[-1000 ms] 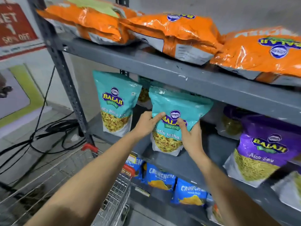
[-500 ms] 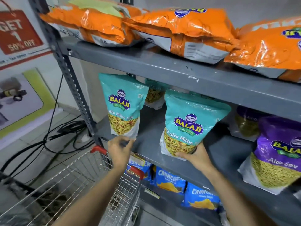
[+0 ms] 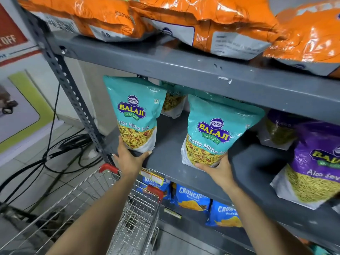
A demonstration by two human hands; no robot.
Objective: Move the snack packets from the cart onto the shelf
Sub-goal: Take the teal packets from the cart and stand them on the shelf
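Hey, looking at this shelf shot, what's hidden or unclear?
Head view only:
- Third teal packet: mostly hidden behind the left teal packet.
- Cart contents: cut off by the bottom edge and blocked by the left forearm.
- Purple packet: brand name cut off at the right edge.

Two teal Balaji Khatta Mitha Mix packets stood upright on middle shelf (image 3: 171, 159), logos facing out. Left teal packet (image 3: 135, 115) sat near shelf's left post, base cupped by left hand (image 3: 129, 159). Right teal packet (image 3: 217, 133) stood apart to its right, leaning slightly, base gripped by right hand (image 3: 219, 171). Wire cart (image 3: 128, 218) stood below shelf edge.
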